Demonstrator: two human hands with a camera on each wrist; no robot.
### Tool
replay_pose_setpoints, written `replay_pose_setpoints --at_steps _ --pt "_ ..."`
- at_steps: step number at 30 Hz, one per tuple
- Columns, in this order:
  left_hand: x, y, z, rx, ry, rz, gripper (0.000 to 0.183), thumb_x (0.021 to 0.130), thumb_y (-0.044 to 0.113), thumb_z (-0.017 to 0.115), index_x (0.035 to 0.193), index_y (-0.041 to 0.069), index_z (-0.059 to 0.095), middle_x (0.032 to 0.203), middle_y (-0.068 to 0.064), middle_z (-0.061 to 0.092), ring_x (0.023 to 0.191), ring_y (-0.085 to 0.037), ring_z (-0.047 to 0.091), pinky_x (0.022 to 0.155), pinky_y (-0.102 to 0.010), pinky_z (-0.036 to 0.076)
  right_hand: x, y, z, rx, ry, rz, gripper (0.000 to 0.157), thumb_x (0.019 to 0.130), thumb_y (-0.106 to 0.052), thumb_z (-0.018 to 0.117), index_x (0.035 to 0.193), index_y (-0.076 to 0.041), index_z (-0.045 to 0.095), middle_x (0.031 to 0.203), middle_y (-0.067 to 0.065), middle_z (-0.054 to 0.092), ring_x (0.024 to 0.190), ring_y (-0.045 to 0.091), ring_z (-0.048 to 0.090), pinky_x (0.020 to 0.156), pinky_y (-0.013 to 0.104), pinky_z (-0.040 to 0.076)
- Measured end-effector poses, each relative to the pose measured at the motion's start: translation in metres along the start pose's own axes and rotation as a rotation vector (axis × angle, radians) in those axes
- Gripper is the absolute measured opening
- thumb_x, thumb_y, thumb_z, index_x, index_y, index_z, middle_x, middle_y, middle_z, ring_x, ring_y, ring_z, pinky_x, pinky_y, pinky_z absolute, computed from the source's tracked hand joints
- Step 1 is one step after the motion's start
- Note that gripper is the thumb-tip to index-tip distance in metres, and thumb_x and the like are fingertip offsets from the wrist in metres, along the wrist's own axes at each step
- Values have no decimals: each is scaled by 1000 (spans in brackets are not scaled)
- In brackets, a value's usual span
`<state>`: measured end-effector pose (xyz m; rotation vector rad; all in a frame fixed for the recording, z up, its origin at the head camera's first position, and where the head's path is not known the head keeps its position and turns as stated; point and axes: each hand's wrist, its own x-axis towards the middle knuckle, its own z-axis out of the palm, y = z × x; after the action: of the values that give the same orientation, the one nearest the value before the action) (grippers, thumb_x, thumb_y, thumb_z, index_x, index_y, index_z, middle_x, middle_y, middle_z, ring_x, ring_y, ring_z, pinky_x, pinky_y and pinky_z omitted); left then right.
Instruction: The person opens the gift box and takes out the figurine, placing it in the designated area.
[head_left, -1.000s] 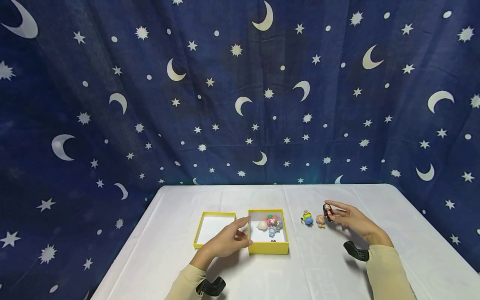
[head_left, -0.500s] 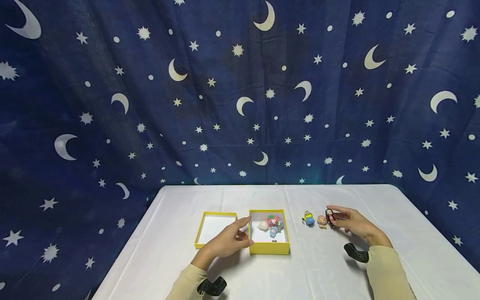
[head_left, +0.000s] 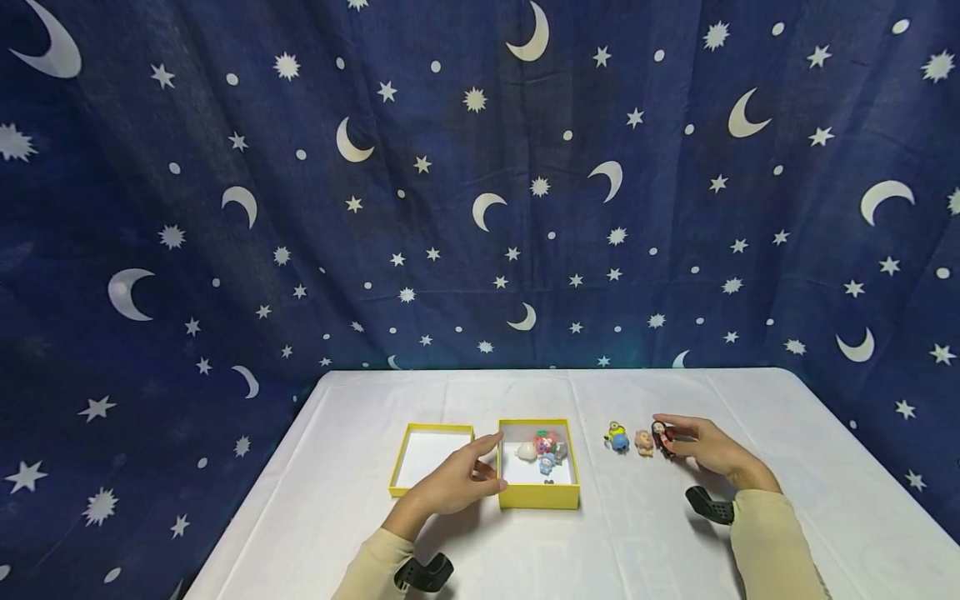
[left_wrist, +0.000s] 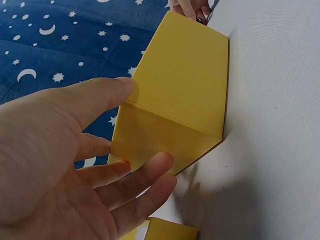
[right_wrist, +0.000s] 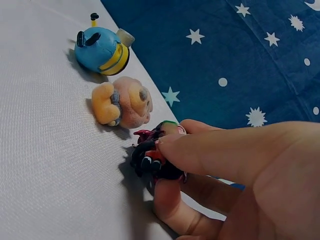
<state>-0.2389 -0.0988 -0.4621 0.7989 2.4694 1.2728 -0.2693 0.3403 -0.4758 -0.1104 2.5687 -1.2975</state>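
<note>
Pinched between the thumb and fingers of my right hand (head_left: pixel 708 446) is a small doll figurine (head_left: pixel 663 438) with long black hair and red-and-black clothing. It is at the table, and the right wrist view shows part of it behind the fingers. Just left of it lies a fuzzy pink-and-tan animal figurine (right_wrist: pixel 122 102). Farther left is a yellow-and-blue Minion figurine (head_left: pixel 617 438). My left hand (head_left: pixel 453 482) touches the left side of a yellow box (head_left: pixel 538 497) with spread, relaxed fingers. Inside the box are several small figurines (head_left: pixel 547 464), white, pink-red, grey and blue.
A shallow yellow-rimmed lid (head_left: pixel 431 427) lies left of the box with its white inside facing up. White cloth covers the table (head_left: pixel 540 558). Behind it hangs a dark blue curtain (head_left: pixel 480 250) with moons and stars.
My right hand has lowered the doll figurine slightly and moved it a little right, beside the fuzzy animal figurine. The left hand and the box have stayed in place.
</note>
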Motion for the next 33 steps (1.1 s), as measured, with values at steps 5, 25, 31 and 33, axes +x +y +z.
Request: replay_pose_setpoints --at_steps 5,25,31,33 --pt "-1 0 -1 4 4 -5 78 95 20 71 158 -1 29 164 -26 27 103 -16 66 91 -28 56 0 -2 0 -29 6 -12 61 98 -13 61 153 2 38 150 42 36 137 60 34 99 69 44" --pt "-1 0 -1 -5 3 -1 78 95 20 71 158 -1 30 163 -27 27 104 -17 66 92 -29 57 -3 -3 0 -31 82 19 54 97 -5 59 147 7 44 137 40 48 90 20 56 67 27 49" --pt "-1 0 -1 -2 2 5 77 95 19 71 157 -2 30 163 -23 32 104 -17 65 91 -27 56 -1 -4 0 -33 91 57 53 98 -7 57 147 6 44 134 37 50 88 19 54 68 27 47" --pt "-1 1 -1 0 1 5 77 95 19 71 157 -2 30 163 -23 32 104 -17 65 91 -27 56 -1 -4 0 -25 90 66 53 98 -7 56 148 6 43 133 36 51 86 19 54 67 27 47"
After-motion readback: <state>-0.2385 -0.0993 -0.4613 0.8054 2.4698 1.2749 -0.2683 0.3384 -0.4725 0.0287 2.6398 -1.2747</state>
